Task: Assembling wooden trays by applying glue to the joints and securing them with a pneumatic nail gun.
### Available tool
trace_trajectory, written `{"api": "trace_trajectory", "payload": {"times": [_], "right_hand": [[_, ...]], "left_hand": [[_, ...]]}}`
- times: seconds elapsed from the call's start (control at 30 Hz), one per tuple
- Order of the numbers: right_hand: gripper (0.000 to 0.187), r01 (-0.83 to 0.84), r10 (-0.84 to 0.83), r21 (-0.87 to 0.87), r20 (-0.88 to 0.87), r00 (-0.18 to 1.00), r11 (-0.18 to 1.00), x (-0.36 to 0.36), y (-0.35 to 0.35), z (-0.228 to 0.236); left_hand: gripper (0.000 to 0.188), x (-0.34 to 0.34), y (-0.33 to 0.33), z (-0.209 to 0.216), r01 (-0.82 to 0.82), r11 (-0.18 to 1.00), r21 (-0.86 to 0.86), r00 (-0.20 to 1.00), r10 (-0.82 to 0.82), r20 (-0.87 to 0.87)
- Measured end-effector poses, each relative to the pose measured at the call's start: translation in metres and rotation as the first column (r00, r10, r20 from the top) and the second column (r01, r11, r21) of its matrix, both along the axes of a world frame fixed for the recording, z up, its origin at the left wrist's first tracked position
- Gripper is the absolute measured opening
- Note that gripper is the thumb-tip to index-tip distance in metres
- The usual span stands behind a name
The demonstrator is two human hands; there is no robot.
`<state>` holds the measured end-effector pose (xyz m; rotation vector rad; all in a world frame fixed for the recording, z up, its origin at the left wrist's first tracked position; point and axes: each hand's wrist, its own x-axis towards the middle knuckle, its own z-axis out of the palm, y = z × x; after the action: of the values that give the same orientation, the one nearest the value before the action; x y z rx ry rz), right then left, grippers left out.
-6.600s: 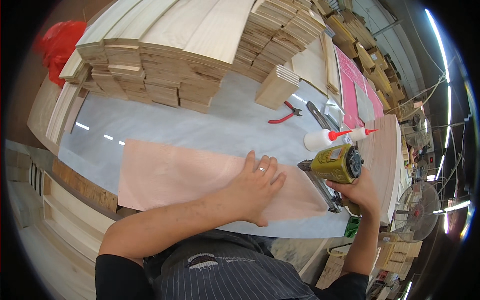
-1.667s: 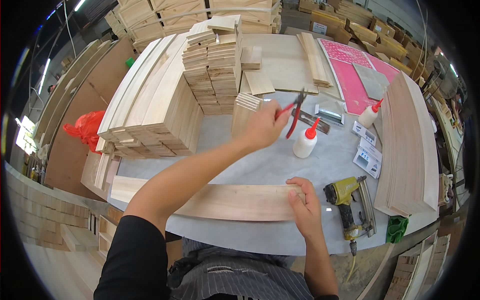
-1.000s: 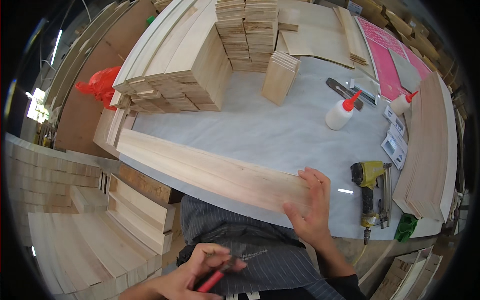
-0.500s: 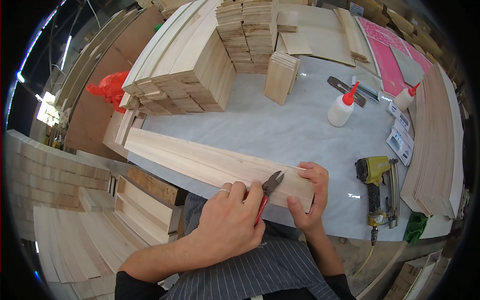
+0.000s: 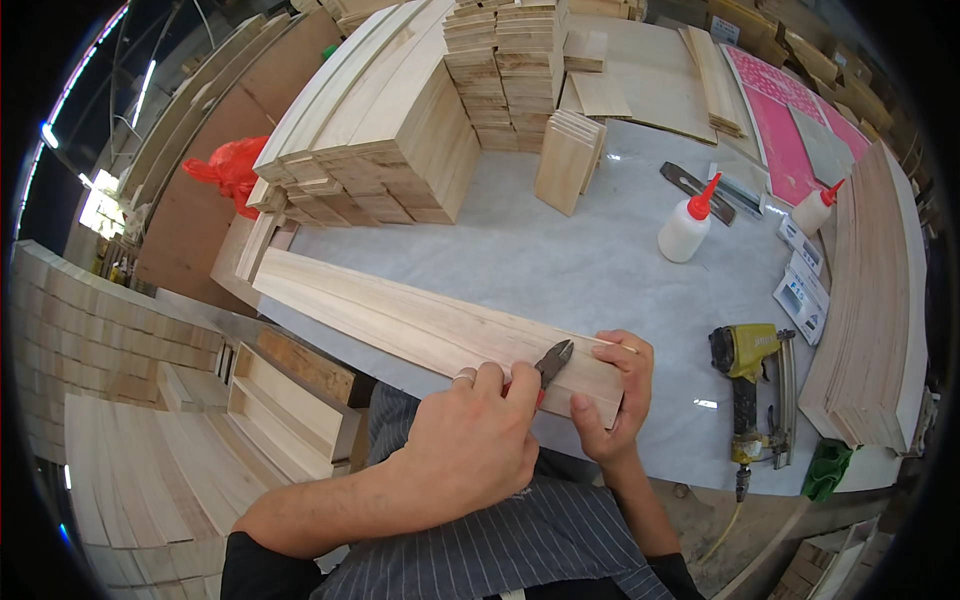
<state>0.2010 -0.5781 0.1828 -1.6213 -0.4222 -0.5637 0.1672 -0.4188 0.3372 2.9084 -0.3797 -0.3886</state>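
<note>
My left hand (image 5: 468,430) is closed around a pair of diagonal cutting pliers (image 5: 553,363). Their dark jaws point away to the right, above the surface of a long pale wooden board (image 5: 430,322); only a bit of red handle shows past my fingers. The board runs slantwise from the far left towards me, with lines along its length. Its near right end sits in my right hand (image 5: 625,400), thumb on the top face and fingers curled over the far edge. Whether the jaws touch the wood, I cannot tell.
A yellow and black nail gun (image 5: 750,390) with a hose lies at the right, near strip-like wooden sheets (image 5: 870,300). Beyond stand a white glue bottle (image 5: 684,232), a small wood stack (image 5: 568,165) and large piles of boards (image 5: 370,150). An open wooden box (image 5: 290,405) is at left.
My left hand has rotated a little, hiding more of the red handle, and the plier jaws have shifted slightly right. My right hand keeps its grip on the board.
</note>
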Motion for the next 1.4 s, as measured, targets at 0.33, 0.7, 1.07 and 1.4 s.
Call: {"api": "trace_trajectory", "payload": {"times": [0.33, 0.7, 1.07, 1.4], "right_hand": [[0.045, 0.02, -0.02, -0.009, 0.017, 1.0, 1.0, 0.0, 0.001, -0.001], [0.041, 0.087, -0.086, -0.037, 0.043, 0.995, 0.995, 0.005, 0.003, 0.002], [0.049, 0.145, -0.142, -0.084, 0.034, 0.989, 0.986, 0.001, 0.004, 0.003], [0.058, 0.156, -0.147, -0.32, 0.053, 0.988, 0.934, -0.033, 0.0, 0.017]], "left_hand": [[0.054, -0.007, -0.005, -0.012, 0.091, 0.99, 0.11, 0.986, -0.105, 0.128], [0.052, -0.033, -0.007, -0.008, 0.068, 0.997, -0.031, 0.992, -0.065, 0.112], [0.053, 0.052, 0.069, 0.056, 0.266, 0.956, -0.125, 0.853, -0.173, 0.492], [0.06, 0.253, -0.078, -0.141, -0.125, 0.98, -0.155, 0.99, 0.112, -0.087]]}}
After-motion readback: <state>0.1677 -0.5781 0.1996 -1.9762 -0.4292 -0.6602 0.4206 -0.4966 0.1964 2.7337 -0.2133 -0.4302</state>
